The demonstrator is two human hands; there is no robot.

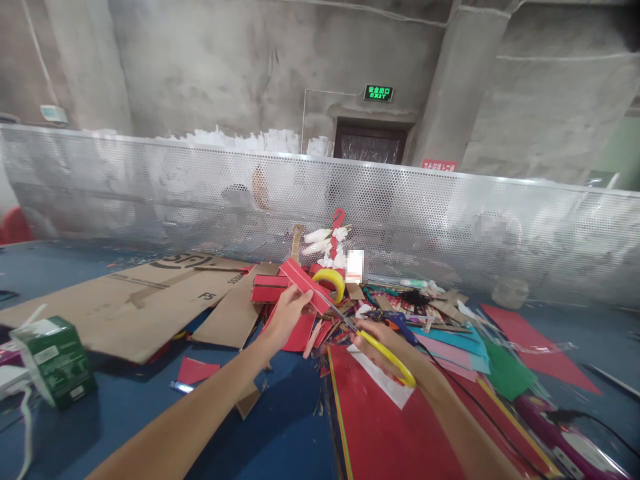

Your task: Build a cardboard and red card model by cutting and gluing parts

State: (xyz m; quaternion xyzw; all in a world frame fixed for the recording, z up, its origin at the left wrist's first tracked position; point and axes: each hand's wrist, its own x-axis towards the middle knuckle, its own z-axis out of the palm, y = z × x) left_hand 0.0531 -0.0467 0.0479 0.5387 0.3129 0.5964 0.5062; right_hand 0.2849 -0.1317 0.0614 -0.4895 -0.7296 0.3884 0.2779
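Note:
My left hand [291, 308] is closed on a strip of red card [301, 275] with a pale line along it, held up over the worktable. In my right hand [387, 343] is a pair of scissors [383, 357] with yellow handles, its fingers wrapped round the loops. The blades meet the lower right end of the red card; whether they are parted I cannot tell. Just behind the card lies a roll of yellow tape [336, 280]. Below my right hand is a large red sheet [380, 427] with a white paper piece [395, 387] on it.
Flattened cardboard [135, 300] spreads over the left, beside a green box [57, 363]. Coloured paper sheets [460, 347] and scraps heap up at the right, with a black cable crossing the red sheet. A perforated metal screen [200, 193] stands along the table's back.

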